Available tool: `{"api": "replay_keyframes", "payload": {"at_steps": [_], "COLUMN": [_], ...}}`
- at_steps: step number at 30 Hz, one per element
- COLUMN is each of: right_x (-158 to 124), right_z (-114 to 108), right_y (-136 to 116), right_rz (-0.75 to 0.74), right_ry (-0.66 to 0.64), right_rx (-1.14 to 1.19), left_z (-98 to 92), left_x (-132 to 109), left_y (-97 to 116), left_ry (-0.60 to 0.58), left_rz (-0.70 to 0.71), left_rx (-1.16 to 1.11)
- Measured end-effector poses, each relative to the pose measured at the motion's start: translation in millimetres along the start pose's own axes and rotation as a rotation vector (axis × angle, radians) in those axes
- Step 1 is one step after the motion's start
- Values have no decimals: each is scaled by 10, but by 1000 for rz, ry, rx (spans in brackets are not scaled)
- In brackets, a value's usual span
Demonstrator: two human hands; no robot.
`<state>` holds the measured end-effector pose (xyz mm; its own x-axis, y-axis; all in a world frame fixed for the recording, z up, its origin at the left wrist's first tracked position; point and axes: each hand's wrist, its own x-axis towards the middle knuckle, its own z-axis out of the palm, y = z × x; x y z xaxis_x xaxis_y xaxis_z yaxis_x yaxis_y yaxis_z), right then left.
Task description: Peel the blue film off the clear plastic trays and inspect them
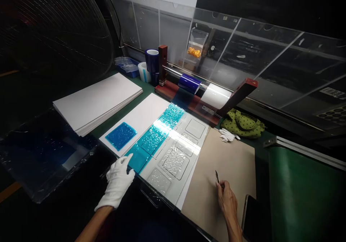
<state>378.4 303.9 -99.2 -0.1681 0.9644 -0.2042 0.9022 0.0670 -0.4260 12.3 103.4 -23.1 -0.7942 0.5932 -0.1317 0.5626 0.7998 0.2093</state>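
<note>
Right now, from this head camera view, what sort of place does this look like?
Probably a factory or workshop bench for filming and cutting sheets: a stack of white rectangular sheets, a red-ended metal rack carrying a dark blue film roll, and a slim metal craft knife in the bare right hand.

A film-laminating workshop, yours for the shift.
Beyond your gloved left hand [117,181], a blue film roll [189,83] sat on a bench rack [162,65] before an acrylic screen [270,56].

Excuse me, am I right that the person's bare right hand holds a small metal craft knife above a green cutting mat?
Not a green mat: the head view shows the bare right hand holding the small craft knife above a tan cardboard sheet.
</note>
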Motion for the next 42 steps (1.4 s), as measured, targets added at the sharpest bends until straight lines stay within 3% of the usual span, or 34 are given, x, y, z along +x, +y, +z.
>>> {"api": "replay_keyframes", "payload": {"at_steps": [4,6,12,17,21,26,32,42], "right_x": [49,176,858,1419,1735,1955,2076,2130], "right_z": [-36,-21,202,508,701,857,1023,1106], "right_y": [-719,-1114,-2183,-2867,-3189,-3407,-3546,-3670], "right_rz": [-113,-200,-442,-534,-555,-566,-584,-625], "right_ry": [-50,-45,93,105,53,-46,-129,-125], "right_rx": [338,380,57,-158,-271,-387,-447,-474], "left_z": [-106,-111,109,360,490,591,635,578], "left_x": [666,1037,2122,2708,2918,2996,2978,2961], "left_y": [119,220,568,822,907,875,860,898], "left_ry": [13,0,-49,-98,-129,-145,-163,-176], "left_rz": [241,337,533,676,708,704,665,640], "left_rx": [-82,-99,-24,21,67,81,40,74]}}
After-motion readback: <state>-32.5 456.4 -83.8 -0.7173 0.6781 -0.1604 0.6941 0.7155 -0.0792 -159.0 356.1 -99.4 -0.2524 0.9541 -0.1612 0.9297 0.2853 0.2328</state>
